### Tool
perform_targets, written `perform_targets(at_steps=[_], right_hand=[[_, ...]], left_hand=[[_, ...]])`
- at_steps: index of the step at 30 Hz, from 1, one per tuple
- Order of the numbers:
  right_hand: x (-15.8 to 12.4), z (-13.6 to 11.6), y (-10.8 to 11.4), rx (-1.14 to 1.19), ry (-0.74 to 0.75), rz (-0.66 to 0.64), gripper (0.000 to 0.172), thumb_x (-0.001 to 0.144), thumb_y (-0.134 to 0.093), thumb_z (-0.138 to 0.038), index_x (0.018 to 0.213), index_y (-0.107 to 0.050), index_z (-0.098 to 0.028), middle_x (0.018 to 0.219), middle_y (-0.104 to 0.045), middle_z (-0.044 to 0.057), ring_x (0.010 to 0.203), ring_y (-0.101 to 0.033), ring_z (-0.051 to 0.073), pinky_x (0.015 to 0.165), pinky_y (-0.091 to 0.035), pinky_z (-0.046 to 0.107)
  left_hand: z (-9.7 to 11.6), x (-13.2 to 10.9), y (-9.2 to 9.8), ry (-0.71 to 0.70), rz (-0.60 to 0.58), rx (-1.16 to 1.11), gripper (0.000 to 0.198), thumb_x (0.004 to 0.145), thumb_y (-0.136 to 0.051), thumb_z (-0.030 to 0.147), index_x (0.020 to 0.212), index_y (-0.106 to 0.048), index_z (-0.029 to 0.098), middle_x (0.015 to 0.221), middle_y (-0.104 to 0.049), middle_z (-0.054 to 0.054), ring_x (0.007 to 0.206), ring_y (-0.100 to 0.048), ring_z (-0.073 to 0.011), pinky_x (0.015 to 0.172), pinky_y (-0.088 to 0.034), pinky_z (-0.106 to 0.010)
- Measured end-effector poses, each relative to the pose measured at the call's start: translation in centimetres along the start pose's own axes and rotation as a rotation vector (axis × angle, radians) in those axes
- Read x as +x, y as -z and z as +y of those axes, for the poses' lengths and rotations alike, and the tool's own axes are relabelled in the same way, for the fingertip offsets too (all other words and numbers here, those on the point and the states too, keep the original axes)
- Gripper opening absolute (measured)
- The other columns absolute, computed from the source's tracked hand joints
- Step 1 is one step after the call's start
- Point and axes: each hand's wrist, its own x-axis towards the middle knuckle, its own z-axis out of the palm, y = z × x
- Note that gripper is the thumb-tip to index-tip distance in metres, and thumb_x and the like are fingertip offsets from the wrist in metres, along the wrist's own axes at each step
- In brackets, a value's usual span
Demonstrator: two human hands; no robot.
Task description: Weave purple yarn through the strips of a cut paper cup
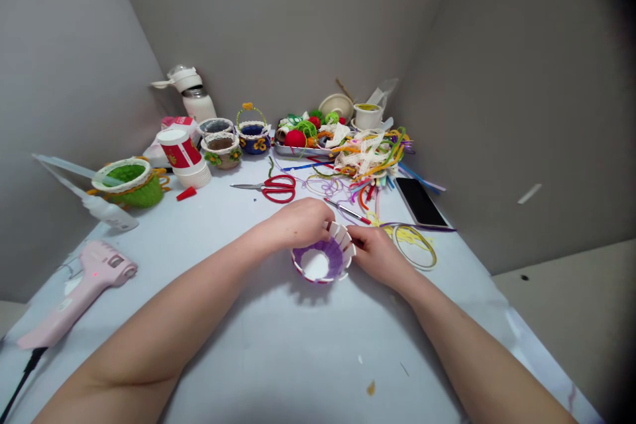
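Note:
A paper cup (317,264) with its wall cut into upright white strips sits in front of me, and purple yarn (336,253) runs between the strips inside. My left hand (309,222) reaches over the far left rim, its fingers closed on the strips there. Against the cup's far right side, my right hand (376,252) has its fingers curled in on the outer wall. The fingertips of both hands are partly hidden. Just beyond the hands lie a pen (348,211) and red-handled scissors (271,188).
A pink glue gun (94,285) lies at left near a white squeeze bottle (112,212). Several decorated baskets (222,150) and stacked paper cups (185,158) stand behind. A tray of yarn (303,136), a ribbon pile (372,152), a phone (421,202) and a ring (415,248) lie right.

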Motion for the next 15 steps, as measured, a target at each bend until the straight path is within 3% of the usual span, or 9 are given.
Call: perform_targets(at_steps=[6, 15], right_hand=[[-0.4, -0.1, 2.1, 0.059, -0.028, -0.042, 0.02, 0.085, -0.049, -0.026, 0.082, -0.067, -0.017, 0.07, -0.063, 0.001, 0.062, -0.051, 0.012, 0.056, -0.036, 0.021], [-0.9, -0.5, 3.7, 0.246, -0.1, 0.061, 0.022, 0.084, -0.056, -0.037, 0.08, -0.064, -0.016, 0.071, -0.059, 0.001, 0.06, -0.046, 0.011, 0.053, -0.035, 0.022]], left_hand=[[-0.1, 0.1, 0.2, 0.078, 0.041, -0.029, 0.017, 0.07, -0.05, 0.024, 0.069, -0.066, 0.019, 0.065, -0.063, -0.002, 0.059, -0.051, -0.0131, 0.05, -0.029, -0.024], [0.1, 0.1, 0.0, 0.094, 0.049, -0.002, 0.017, 0.071, -0.05, 0.025, 0.067, -0.065, 0.018, 0.067, -0.065, -0.003, 0.06, -0.052, -0.0138, 0.05, -0.03, -0.025]])
